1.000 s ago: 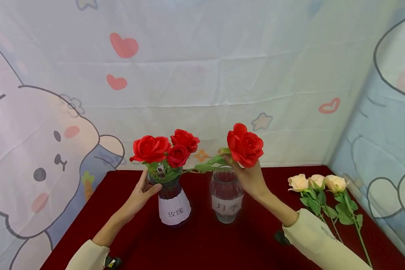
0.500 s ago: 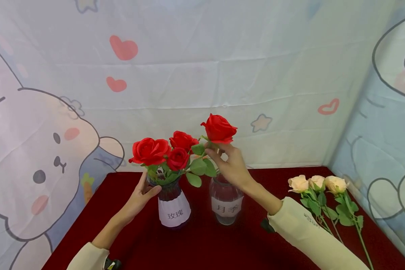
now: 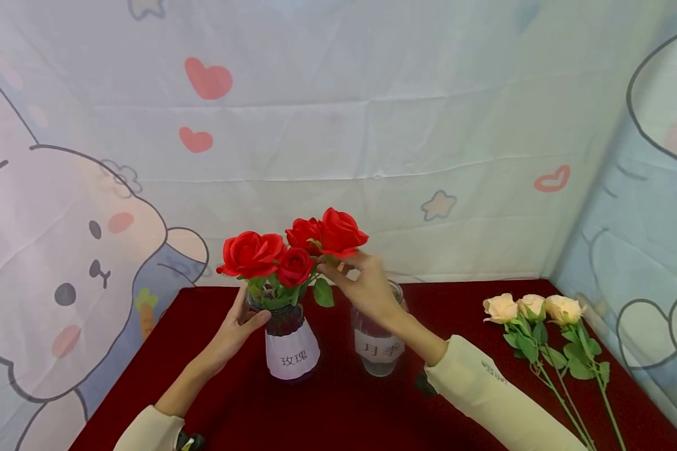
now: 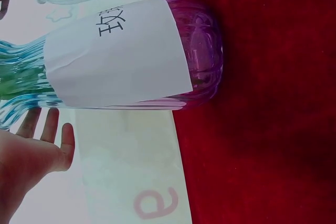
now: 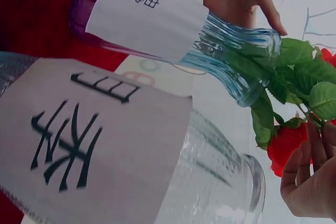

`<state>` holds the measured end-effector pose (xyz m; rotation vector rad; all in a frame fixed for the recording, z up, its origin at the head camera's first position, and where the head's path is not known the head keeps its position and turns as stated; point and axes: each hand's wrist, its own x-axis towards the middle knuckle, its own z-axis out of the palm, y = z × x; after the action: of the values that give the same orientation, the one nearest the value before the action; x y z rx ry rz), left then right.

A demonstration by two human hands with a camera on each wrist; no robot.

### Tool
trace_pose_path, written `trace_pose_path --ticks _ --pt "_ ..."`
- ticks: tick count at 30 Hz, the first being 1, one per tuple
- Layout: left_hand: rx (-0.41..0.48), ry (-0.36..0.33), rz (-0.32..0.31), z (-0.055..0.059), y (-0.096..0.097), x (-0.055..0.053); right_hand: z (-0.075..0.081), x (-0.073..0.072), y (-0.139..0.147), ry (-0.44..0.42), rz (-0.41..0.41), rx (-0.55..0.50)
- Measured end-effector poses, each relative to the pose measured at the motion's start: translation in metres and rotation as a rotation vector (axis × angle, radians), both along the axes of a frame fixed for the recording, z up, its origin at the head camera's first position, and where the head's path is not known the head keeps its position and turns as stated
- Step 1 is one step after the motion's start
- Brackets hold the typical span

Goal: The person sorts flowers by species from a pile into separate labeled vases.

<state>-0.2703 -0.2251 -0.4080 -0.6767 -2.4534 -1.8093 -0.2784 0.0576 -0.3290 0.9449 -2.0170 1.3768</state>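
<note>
My left hand [image 3: 231, 332] holds the neck of a flared glass vase [image 3: 284, 322], thumb in front near the rim. In the left wrist view, the vase [image 4: 202, 51] shows a purple base and bluish neck behind a white paper label. Three red roses [image 3: 252, 254] stand in it. My right hand [image 3: 369, 291] pinches the stem of another red rose [image 3: 343, 233] just under its bloom, beside the others. From the right wrist, green leaves [image 5: 294, 77] crowd over the vase mouth, near my right fingers [image 5: 302, 163]. The lower stem is hidden among leaves and glass.
A clear glass jar [image 3: 379, 369] with a white label stands just right of the vase, under my right forearm. Cream roses [image 3: 533, 308] with long stems lie at the right of the red tablecloth [image 3: 338, 413]. A printed curtain [image 3: 316, 138] hangs behind.
My right hand has carried the red rose leftward from over the clear jar, raising then lowering it beside the roses in the vase. My left hand has stayed on the vase neck.
</note>
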Motion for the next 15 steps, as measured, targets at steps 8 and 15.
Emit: trace_pose_path --ticks 8,15 --pt "-0.004 0.009 0.009 -0.002 -0.003 0.000 -0.009 -0.003 -0.014 0.010 0.026 0.045" --pt "0.006 -0.007 -0.010 -0.003 -0.002 0.000 -0.020 -0.006 -0.022 0.012 0.023 0.052"
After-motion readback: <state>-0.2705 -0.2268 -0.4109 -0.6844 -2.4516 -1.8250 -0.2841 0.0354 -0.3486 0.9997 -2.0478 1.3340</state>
